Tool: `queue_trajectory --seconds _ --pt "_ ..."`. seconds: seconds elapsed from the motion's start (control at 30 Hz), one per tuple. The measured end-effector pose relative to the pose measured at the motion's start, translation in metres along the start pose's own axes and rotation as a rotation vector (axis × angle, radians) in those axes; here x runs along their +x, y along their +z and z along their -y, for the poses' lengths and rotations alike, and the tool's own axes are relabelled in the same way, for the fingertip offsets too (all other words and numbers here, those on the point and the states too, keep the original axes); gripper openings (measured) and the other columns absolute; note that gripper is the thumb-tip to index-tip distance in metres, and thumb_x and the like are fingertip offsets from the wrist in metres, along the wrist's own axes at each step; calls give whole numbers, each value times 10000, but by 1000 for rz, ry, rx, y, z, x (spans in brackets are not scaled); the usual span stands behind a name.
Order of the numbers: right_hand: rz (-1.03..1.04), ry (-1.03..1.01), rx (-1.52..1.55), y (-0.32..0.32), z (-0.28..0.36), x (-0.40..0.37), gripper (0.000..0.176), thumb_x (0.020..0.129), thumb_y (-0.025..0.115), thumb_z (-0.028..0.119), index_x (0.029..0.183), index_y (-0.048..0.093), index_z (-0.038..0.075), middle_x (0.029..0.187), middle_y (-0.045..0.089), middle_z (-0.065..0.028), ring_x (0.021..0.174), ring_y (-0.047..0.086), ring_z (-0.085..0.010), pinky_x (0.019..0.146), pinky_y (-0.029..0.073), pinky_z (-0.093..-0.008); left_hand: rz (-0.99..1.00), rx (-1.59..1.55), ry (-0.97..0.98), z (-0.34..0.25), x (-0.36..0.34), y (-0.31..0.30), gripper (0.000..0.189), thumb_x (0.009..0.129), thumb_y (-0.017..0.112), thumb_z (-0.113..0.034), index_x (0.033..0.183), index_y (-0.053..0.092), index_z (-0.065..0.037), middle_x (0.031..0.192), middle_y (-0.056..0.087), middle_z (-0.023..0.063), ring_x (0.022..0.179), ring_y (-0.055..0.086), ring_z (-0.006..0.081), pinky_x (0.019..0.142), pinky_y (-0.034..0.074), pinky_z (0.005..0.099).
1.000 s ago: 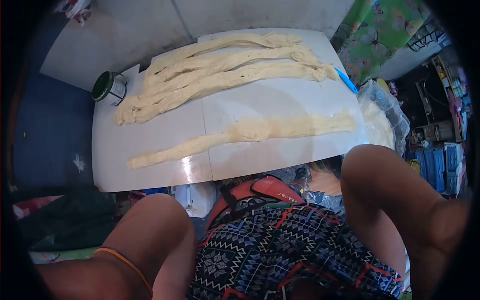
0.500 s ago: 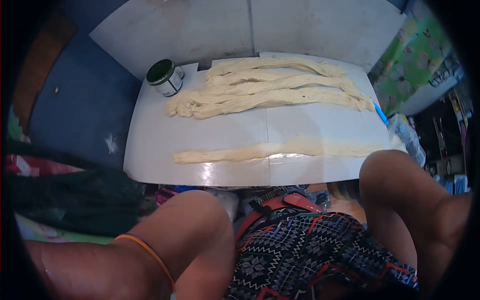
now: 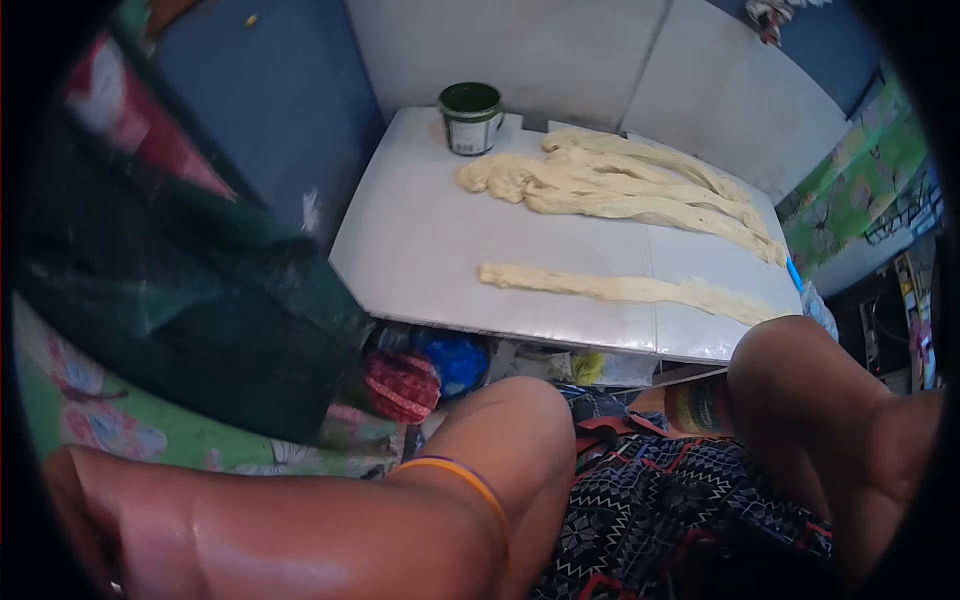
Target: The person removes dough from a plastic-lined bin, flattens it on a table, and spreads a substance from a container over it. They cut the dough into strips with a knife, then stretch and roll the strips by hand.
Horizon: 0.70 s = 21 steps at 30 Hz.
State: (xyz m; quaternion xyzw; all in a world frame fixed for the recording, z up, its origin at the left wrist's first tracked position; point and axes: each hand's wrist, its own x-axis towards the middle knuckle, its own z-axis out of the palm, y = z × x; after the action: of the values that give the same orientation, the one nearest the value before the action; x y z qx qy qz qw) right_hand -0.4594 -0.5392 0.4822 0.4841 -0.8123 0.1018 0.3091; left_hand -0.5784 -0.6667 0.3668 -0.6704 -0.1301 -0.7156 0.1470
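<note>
— What differs from half a second ago in the head view?

— The camera has swung left. The white board [image 3: 420, 250] now sits in the upper right, and a dark green cloth [image 3: 200, 300] fills much of the left. The dough has not shifted on the board.

— Where is the nearest piece?

— The dough strip [image 3: 625, 288] lies alone on the board's near half, well apart from the dough bundle [image 3: 620, 190] behind it.

— Which way does it run?

— Its long axis goes left to right, dipping slightly to the right, roughly along the board's near edge and parallel to the bundle. The left end is narrow and rounded; the right end spreads flatter.

— Textures?

— The dough is pale yellow, soft and lumpy, with uneven edges. The board is smooth and glossy, with a seam across it. A round green tin [image 3: 471, 117] stands upright at the bundle's left end, and a thin blue tool [image 3: 793, 272] lies at the right edge.

— And the fingers?

— Neither the left hand nor the right hand is in the frame, so I cannot tell their grip. Only bare limbs, one with an orange band [image 3: 470, 478], and a patterned cloth [image 3: 660, 500] fill the foreground.
</note>
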Motion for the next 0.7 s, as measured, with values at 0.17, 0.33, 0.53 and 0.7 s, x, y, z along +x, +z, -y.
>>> queue_trajectory --seconds 0.17,0.33,0.53,0.7 --pt "21 -46 87 42 -6 50 245 892 505 183 1029 571 -9 995 591 -141 942 545 -245 901 396 -400 40 -101 -77 -32 -13 -15 497 876 540 -262 1250 430 47 1250 511 221 1123 510 267 910 423 406" --pt "78 -98 159 85 -4 89 235 890 502 169 1025 571 -10 993 589 -140 944 542 -246 905 390 -402 39 -155 -104 -59 -27 -26 485 874 545 -244 1246 432 46 1246 517 215 1117 515 262 907 426 400" --pt "138 -121 191 109 0 117 223 888 499 154 1021 569 -11 990 586 -138 947 538 -246 908 384 -404 39 -208 -114 -77 -38 -36 472 870 551 -222 1241 436 45 1241 524 208 1111 519 256 903 430 393" --pt "138 -77 188 107 -6 112 213 887 497 140 1017 569 -12 988 584 -137 949 535 -246 912 378 -406 31 -230 -143 -72 -37 -42 461 867 557 -205 1237 439 45 1238 530 202 1105 523 251 899 433 386"
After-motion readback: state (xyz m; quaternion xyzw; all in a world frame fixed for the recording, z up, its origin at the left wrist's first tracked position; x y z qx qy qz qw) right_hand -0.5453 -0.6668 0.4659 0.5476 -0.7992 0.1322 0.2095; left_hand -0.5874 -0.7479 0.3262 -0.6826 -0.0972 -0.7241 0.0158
